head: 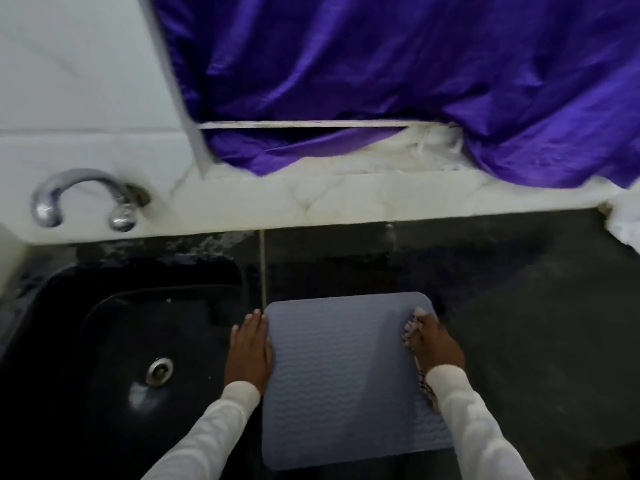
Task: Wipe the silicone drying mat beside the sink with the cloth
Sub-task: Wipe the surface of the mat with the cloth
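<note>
A grey-blue silicone drying mat (pixel 343 372) with a wavy ribbed surface lies on the dark counter just right of the black sink (pixel 114 358). My left hand (pixel 248 351) lies flat with straight fingers on the mat's left edge. My right hand (pixel 434 346) is at the mat's right edge near its far corner, pressing a patterned cloth (pixel 410 332) onto it. Most of the cloth is hidden under that hand and sleeve; a strip shows below the wrist.
A chrome tap (pixel 83 199) stands on the white ledge behind the sink. Purple fabric (pixel 381 81) hangs over the window above the ledge. White cloth (pixel 623 223) lies at the counter's far right. The dark counter (pixel 536 323) extends right of the mat.
</note>
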The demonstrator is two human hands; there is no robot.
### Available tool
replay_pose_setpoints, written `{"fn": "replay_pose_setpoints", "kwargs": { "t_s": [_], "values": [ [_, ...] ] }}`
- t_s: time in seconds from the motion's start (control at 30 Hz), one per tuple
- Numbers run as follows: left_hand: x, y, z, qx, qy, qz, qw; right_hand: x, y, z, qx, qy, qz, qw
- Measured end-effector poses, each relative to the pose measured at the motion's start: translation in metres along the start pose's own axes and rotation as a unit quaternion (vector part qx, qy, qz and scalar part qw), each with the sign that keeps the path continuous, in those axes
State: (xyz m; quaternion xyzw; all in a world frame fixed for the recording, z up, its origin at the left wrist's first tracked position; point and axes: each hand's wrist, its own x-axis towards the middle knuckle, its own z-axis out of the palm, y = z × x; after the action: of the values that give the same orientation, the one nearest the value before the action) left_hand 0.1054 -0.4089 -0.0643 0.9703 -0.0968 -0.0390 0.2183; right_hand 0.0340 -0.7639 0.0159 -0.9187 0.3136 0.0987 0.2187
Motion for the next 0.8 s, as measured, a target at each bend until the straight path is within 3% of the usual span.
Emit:
{"fn": "replay_pose_setpoints", "kwargs": {
  "t_s": [0.23,0.3,0.4,0.5,0.57,0.7,0.8],
  "values": [
    [-0.002,-0.001,-0.005,0.026,-0.021,0.005,0.999,-0.084,-0.138,0.076,0.068,-0.074,-0.222,0.97],
    [-0.002,-0.003,-0.003,0.048,-0.04,0.008,0.998,-0.102,-0.173,0.106,0.075,-0.109,-0.215,0.968],
    [-0.003,-0.006,-0.002,0.051,-0.044,0.001,0.998,-0.112,-0.19,0.135,-0.033,-0.106,-0.189,0.976],
    [-0.003,-0.004,-0.002,0.029,-0.036,0.006,0.999,-0.107,-0.18,0.141,-0.125,-0.023,-0.239,0.963],
    [-0.002,-0.005,-0.001,0.03,-0.03,0.019,0.999,-0.106,-0.173,0.141,-0.184,-0.021,-0.255,0.949],
    [-0.001,-0.006,0.0,0.024,-0.017,0.022,0.999,-0.107,-0.168,0.139,-0.211,0.002,-0.273,0.939],
    [-0.001,-0.004,0.0,0.009,-0.013,0.017,1.0,-0.097,-0.154,0.127,-0.203,-0.019,-0.24,0.949]
  ]
}}
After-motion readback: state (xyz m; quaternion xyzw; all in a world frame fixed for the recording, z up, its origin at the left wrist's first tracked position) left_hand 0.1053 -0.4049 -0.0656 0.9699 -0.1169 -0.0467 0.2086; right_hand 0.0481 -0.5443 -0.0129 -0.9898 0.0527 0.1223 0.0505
